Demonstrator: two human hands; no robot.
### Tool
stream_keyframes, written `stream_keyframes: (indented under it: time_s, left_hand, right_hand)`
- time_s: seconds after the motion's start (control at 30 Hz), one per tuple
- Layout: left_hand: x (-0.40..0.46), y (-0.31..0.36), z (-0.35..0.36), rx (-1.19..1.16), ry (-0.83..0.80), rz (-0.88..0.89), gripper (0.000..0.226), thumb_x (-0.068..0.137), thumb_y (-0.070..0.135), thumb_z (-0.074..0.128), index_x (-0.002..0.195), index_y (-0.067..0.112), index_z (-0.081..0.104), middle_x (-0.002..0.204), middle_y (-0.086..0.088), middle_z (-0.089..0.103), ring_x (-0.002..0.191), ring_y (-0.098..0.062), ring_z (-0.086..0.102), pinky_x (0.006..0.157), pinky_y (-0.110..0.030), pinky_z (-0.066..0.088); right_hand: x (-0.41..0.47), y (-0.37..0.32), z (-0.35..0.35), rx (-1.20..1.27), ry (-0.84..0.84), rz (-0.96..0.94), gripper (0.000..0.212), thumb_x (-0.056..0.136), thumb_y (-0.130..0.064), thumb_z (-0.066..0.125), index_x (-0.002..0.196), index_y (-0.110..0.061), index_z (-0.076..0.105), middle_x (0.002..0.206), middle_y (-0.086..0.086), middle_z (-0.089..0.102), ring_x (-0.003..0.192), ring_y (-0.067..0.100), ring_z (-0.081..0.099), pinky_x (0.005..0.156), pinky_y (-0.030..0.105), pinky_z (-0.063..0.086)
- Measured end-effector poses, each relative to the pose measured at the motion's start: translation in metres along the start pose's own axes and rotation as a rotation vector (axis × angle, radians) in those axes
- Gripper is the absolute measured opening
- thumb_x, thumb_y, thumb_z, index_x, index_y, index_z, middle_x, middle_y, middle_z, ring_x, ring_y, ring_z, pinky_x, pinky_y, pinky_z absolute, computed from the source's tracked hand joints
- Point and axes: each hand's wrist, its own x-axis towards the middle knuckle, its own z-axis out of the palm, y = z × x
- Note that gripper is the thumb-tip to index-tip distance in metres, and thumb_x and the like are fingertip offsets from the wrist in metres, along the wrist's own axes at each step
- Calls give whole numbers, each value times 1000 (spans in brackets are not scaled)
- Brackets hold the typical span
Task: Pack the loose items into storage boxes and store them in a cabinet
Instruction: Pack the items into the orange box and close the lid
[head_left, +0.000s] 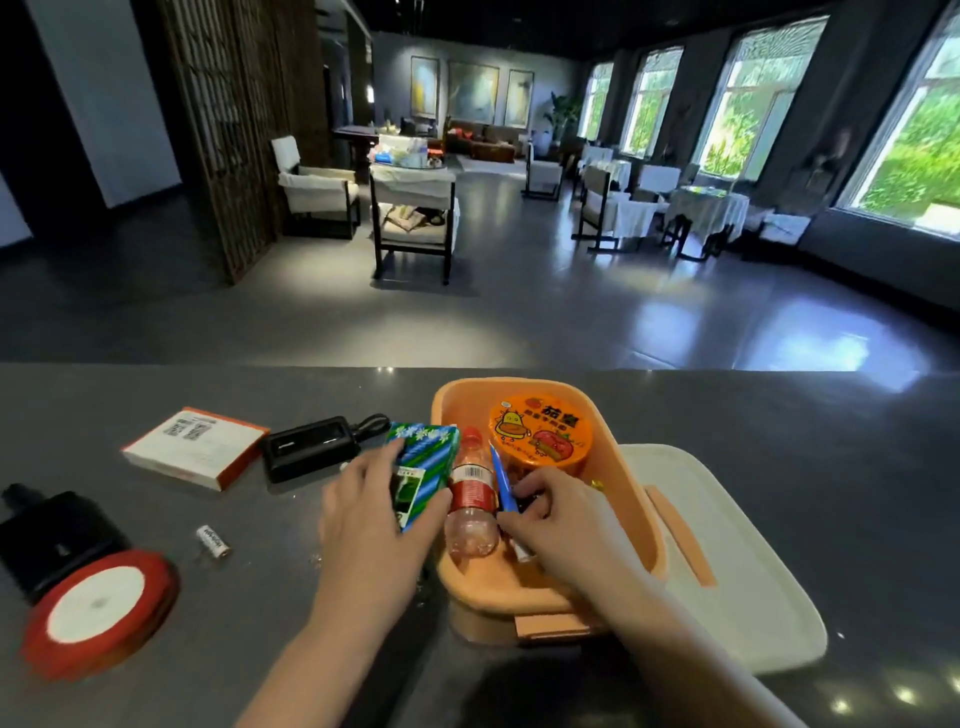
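Note:
An orange storage box (631, 470) stands on the dark counter in front of me. Inside it lie an orange instant-noodle cup (540, 428), a clear bottle with a red label (470, 499) and a blue pen (501, 478). My left hand (371, 525) grips a green-and-blue packet (423, 470) at the box's left rim. My right hand (558, 519) reaches into the box, its fingers closed on a small dark item (524, 505) beside the pen; what that item is I cannot tell.
The box's white lid (727, 561) lies to the right. Left of the box lie a white-and-orange carton (195, 447), a black case with a cord (311, 447), a battery (213, 540), a red ribbon spool (98, 608) and a black device (52, 535).

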Motion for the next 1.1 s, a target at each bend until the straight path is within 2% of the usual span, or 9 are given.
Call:
stream_keyframes:
  time_s: [0.17, 0.37, 0.53, 0.67, 0.8, 0.87, 0.97, 1.1]
  left_hand:
    - [6, -3, 11, 81, 4, -5, 64, 79, 46, 64, 137, 29, 40, 133, 3, 43, 117, -17, 34, 99, -31, 28]
    - [20, -14, 12, 141, -27, -15, 66, 81, 54, 58, 139, 34, 35, 135, 6, 38, 119, -13, 28, 99, -28, 22]
    - [33, -11, 16, 135, -56, 5, 66, 80, 57, 54, 139, 36, 34, 134, 7, 37, 119, -11, 25, 95, -24, 20]
    - [61, 11, 41, 184, -106, 29, 65, 82, 59, 52, 139, 32, 34, 133, 2, 41, 120, -19, 31, 98, -32, 26]
    - [86, 33, 81, 347, -210, -44, 63, 86, 59, 45, 136, 21, 38, 137, -7, 39, 122, -28, 32, 99, -40, 28]
    - [95, 38, 93, 436, -187, -67, 63, 88, 57, 42, 134, 14, 39, 137, -10, 38, 121, -29, 32, 99, -41, 29]
    - [104, 40, 102, 596, -140, -9, 69, 88, 55, 44, 137, 7, 36, 143, -12, 32, 125, -29, 30, 99, -40, 29]
    - [97, 35, 107, 703, -162, 57, 86, 87, 61, 44, 145, 2, 21, 152, -13, 21, 129, -28, 28, 101, -37, 28]
  right_hand:
    - [67, -16, 29, -216, -4, -45, 20, 86, -28, 59, 103, -18, 60, 95, 2, 68, 91, 23, 64, 71, 31, 49]
    - [101, -27, 59, -408, 10, -101, 20, 94, -20, 49, 107, -10, 61, 102, 10, 68, 96, 29, 66, 69, 32, 48]
    - [99, -24, 49, -235, -34, -116, 27, 96, -25, 45, 94, -11, 68, 90, 7, 69, 84, 24, 65, 69, 32, 52]
    - [82, -2, 12, -2, 131, -99, 21, 92, -27, 49, 83, -26, 68, 72, -6, 66, 65, 12, 62, 60, 27, 48]
    - [61, 16, -12, 178, 209, -51, 16, 91, -28, 52, 81, -33, 64, 62, -5, 67, 48, 9, 62, 54, 28, 49]
    - [52, 21, -16, 197, 200, -60, 16, 91, -30, 53, 82, -38, 63, 64, -9, 68, 49, 5, 62, 53, 28, 50]
    - [44, 26, -18, 209, 197, -79, 14, 90, -30, 55, 83, -38, 64, 66, -9, 67, 57, 6, 63, 58, 30, 53]
    - [42, 33, -19, 228, 186, -87, 12, 89, -31, 56, 83, -38, 64, 69, -7, 67, 61, 9, 63, 59, 28, 52]
